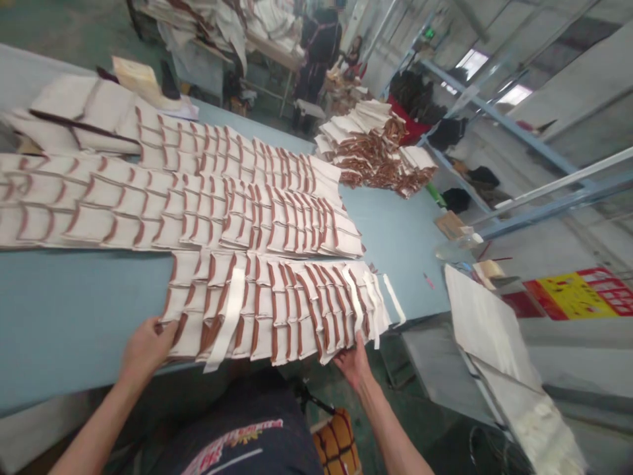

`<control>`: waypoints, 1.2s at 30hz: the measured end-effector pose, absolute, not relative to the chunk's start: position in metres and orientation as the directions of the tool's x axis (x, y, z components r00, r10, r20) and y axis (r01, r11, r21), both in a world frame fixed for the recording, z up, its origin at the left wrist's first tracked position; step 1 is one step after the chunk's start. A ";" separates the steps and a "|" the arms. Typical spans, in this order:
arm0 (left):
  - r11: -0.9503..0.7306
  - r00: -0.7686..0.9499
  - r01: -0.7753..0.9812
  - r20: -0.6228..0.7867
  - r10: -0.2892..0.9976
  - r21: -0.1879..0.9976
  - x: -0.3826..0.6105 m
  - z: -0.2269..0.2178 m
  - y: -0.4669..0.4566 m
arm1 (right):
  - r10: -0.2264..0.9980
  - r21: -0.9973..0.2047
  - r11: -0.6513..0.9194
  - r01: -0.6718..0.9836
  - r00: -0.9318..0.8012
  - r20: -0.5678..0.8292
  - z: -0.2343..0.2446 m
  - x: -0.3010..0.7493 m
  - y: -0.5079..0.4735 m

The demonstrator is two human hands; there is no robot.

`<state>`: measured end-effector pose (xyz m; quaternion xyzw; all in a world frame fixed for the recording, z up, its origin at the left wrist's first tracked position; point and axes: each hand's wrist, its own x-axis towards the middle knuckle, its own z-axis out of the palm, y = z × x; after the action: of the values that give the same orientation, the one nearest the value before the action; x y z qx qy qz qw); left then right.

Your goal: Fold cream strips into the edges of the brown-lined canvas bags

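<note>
Here, the left hand [146, 349] pinches the near left corner of a long, overlapping row of cream cloth panels with rust-brown edges [280, 340], which lies along the near side of a smooth pale-blue tabletop [74, 303]. The right hand [355, 364] touches the row's near edge toward the right; whether it grips cannot be told. Flat, off-white strips [230, 316] lie across the row, and a longer, ridged spread of similar cream panels [93, 224] stretches just beyond.
</note>
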<state>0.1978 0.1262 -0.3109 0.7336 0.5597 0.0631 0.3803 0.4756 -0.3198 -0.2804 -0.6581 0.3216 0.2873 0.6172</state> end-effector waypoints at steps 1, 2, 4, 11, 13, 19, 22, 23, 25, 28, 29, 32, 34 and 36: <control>-0.066 0.351 0.806 -0.385 0.853 0.588 0.197 -0.311 0.125 | -0.062 -0.641 -0.032 -0.767 0.642 -0.764 -0.282 0.479 -0.315; -0.056 0.340 0.829 -0.421 0.841 0.557 0.195 -0.311 0.123 | -0.065 -0.650 -0.040 -0.759 0.651 -0.756 -0.283 0.481 -0.312; -0.047 0.322 0.857 -0.461 0.827 0.514 0.191 -0.310 0.117 | -0.090 -0.655 -0.074 -0.752 0.660 -0.746 -0.284 0.484 -0.311; -0.055 0.306 0.886 -0.493 0.814 0.460 0.181 -0.303 0.096 | -0.191 -0.694 -0.175 -0.698 0.716 -0.672 -0.286 0.506 -0.318; -0.054 0.294 0.895 -0.494 0.818 0.444 0.181 -0.301 0.090 | -0.192 -0.713 -0.188 -0.675 0.738 -0.647 -0.286 0.514 -0.315; -0.062 0.289 0.905 -0.503 0.815 0.420 0.173 -0.294 0.069 | -0.203 -0.726 -0.194 -0.659 0.751 -0.628 -0.291 0.522 -0.298; -0.055 0.282 0.909 -0.512 0.811 0.414 0.168 -0.288 0.066 | -0.188 -0.719 -0.177 -0.672 0.740 -0.645 -0.293 0.520 -0.287; -0.051 0.279 0.909 -0.513 0.812 0.414 0.167 -0.286 0.068 | -0.179 -0.717 -0.171 -0.676 0.736 -0.652 -0.293 0.520 -0.284; -0.042 0.278 0.906 -0.517 0.810 0.421 0.168 -0.283 0.073 | -0.164 -0.715 -0.159 -0.681 0.732 -0.661 -0.291 0.517 -0.281; -0.024 0.288 0.892 -0.526 0.800 0.452 0.168 -0.281 0.080 | -0.160 -0.723 -0.147 -0.675 0.737 -0.656 -0.282 0.500 -0.286; -0.018 0.296 0.883 -0.527 0.796 0.469 0.167 -0.281 0.080 | -0.164 -0.722 -0.148 -0.676 0.737 -0.656 -0.278 0.487 -0.289; 0.004 0.322 0.848 -0.521 0.790 0.530 0.160 -0.279 0.077 | -0.135 -0.684 -0.177 -0.708 0.705 -0.696 -0.264 0.430 -0.287; 0.022 0.332 0.824 -0.514 0.791 0.566 0.153 -0.277 0.072 | 0.001 -0.638 -0.214 -0.740 0.653 -0.758 -0.259 0.384 -0.270; 0.038 0.338 0.803 -0.507 0.792 0.595 0.146 -0.275 0.068 | 0.167 -0.601 -0.255 -0.758 0.577 -0.799 -0.258 0.341 -0.238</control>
<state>0.1457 0.0680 -0.2746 0.6935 0.5751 -0.0061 0.4339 0.3408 -0.2384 -0.2579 -0.6807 0.2171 0.4051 0.5704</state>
